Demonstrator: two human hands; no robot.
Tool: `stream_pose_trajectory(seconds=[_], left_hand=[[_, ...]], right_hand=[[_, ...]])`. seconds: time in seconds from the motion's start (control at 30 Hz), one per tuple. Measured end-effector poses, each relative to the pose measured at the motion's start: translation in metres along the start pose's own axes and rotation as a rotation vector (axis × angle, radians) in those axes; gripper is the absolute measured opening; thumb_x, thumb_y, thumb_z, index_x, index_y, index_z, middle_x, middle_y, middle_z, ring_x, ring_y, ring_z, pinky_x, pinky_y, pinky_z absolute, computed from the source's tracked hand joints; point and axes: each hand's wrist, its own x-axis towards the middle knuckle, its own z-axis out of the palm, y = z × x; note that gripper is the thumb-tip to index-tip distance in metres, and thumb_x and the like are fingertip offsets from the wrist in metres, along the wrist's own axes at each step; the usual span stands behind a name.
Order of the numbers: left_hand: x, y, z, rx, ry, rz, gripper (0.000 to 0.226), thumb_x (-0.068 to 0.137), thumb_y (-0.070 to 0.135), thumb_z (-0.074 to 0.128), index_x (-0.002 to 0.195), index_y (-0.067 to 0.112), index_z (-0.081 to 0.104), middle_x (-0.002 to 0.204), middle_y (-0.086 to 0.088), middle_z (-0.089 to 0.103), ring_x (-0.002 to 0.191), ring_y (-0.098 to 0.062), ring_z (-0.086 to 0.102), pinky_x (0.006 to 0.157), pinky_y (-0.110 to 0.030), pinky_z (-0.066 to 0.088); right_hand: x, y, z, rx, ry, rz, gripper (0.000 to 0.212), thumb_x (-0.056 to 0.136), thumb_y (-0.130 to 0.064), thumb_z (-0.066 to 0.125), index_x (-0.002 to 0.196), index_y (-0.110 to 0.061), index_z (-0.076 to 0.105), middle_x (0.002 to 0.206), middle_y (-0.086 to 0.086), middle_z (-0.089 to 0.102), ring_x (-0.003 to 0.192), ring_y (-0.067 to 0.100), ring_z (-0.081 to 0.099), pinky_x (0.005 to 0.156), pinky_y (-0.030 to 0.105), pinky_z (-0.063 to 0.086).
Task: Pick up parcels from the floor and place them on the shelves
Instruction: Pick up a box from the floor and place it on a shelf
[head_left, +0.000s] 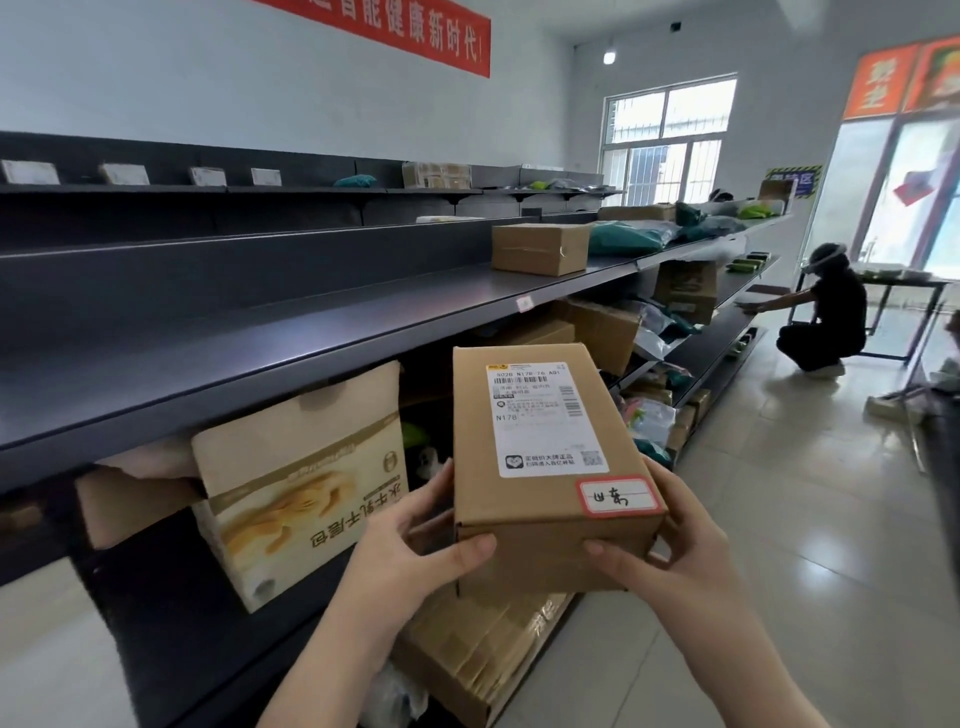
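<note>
My left hand (410, 545) and right hand (670, 551) grip the box (545, 467) by its near end, up off the floor. I am carrying it. Next I lift it onto the bare shelf (311, 332) just above my fingers.

The parcel (545, 457) is plain brown cardboard – its white shipping label (545, 418) carries black barcodes and print, and a small white sticker (621, 497) has a red border. The shelf (260, 332) is dark grey. A tan carton (306, 478) below it shows a golden bread graphic and dark lettering. The wall banner (405, 28) is red with white characters – floor tiles (810, 519) are glossy off-white.
</note>
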Motion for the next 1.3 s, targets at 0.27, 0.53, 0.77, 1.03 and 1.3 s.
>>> stream_pose_trajectory(seconds=[0.27,0.53,0.77,1.03,1.3], left_hand=[[0.064,0.001,0.034,0.142,-0.006,0.008,0.08,0.031,0.059,0.08,0.105,0.059,0.049,0.122,0.015,0.063,0.117,-0.008,0.054,0.104,-0.046,0.042],[0.152,-0.002,0.042,0.186,-0.042,0.075,0.104,0.034,0.058,0.081,0.129,0.043,0.044,0.123,0.014,0.063,0.117,-0.006,0.055,0.1,-0.042,0.047],[0.232,-0.01,0.05,0.172,-0.061,0.103,0.073,0.049,0.036,0.084,0.112,0.052,0.05,0.101,0.028,0.069,0.094,0.014,0.061,0.065,-0.018,0.054],[0.296,-0.018,0.066,0.241,-0.082,0.145,0.093,0.042,0.042,0.081,0.129,0.036,0.048,0.11,0.023,0.069,0.108,0.005,0.06,0.096,-0.028,0.049],[0.361,-0.016,0.106,0.299,0.058,0.157,0.094,0.039,0.044,0.079,0.128,0.037,0.049,0.11,0.02,0.07,0.106,0.005,0.061,0.088,-0.016,0.05]], right_hand=[[0.052,0.013,-0.032,-0.02,0.048,-0.021,0.071,0.044,-0.026,0.089,0.09,-0.067,0.055,0.098,-0.03,0.066,0.099,-0.001,0.058,0.062,0.017,0.054],[0.136,0.041,-0.048,0.0,0.087,-0.032,0.073,0.043,-0.026,0.09,0.101,-0.056,0.057,0.104,-0.023,0.066,0.108,0.013,0.056,0.074,0.031,0.051],[0.209,0.063,-0.062,0.038,0.094,-0.073,0.073,0.043,-0.024,0.085,0.104,-0.052,0.057,0.104,-0.022,0.067,0.099,0.003,0.06,0.066,0.024,0.056],[0.271,0.089,-0.082,0.061,0.044,-0.078,0.077,0.033,-0.037,0.086,0.102,-0.056,0.058,0.104,-0.026,0.067,0.094,-0.002,0.062,0.065,0.021,0.056],[0.361,0.113,-0.121,0.114,-0.069,-0.09,0.074,0.046,-0.017,0.083,0.108,-0.045,0.055,0.097,-0.028,0.067,0.091,-0.006,0.062,0.064,0.016,0.055]])
